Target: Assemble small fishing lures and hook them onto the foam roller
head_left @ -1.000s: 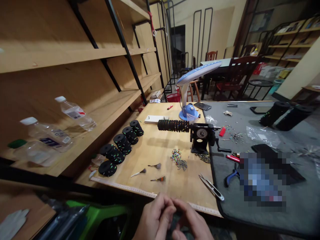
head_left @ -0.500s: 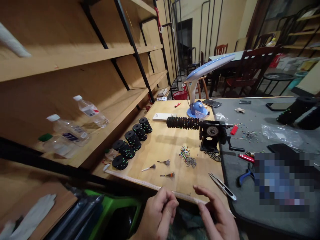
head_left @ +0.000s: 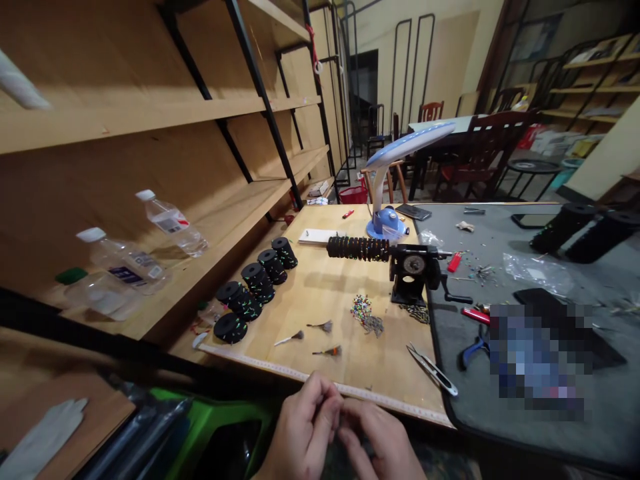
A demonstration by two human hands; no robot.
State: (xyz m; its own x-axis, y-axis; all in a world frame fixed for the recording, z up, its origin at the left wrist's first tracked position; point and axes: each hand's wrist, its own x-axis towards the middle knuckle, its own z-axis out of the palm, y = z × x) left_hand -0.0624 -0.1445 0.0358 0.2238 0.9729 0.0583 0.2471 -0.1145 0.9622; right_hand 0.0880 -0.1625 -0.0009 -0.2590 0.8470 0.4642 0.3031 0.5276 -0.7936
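- Head view, change: your right hand [head_left: 377, 433], held apart from your left hand [head_left: 310, 430] half a second ago, has come back beside it, so that the fingertips meet or nearly meet. On the table [head_left: 320, 303], no shift is evident.
- Head view, meaning: both hands now share one spot at the near edge, which suggests close finger work on something small; this is a judgement, as no such piece can be made out.
- Head view, left fingers [head_left: 333, 405]: curled inward, thumb against the bent forefinger in a closed pinch. Whether a fine piece lies within it is hidden from you.
- Head view, right fingers [head_left: 356, 407]: bent towards the left fingertips, the thumb lying below; their exact spread and any hold are obscured where your hands meet.
- Head view, nearest things: just beyond your fingers and slightly left lie three small tufts, one white-stemmed [head_left: 290, 338], one grey [head_left: 323, 326] and one orange-banded [head_left: 330, 351], all untouched.
- Head view, surroundings: beyond your fingertips and a little right, coloured beads [head_left: 361, 307] adjoin a heap of metal bits [head_left: 373, 325]. To the right of your fingers lie the scissors [head_left: 433, 370]; farther beyond stands the hand winder [head_left: 414, 270], carrying a black roll [head_left: 357, 248].
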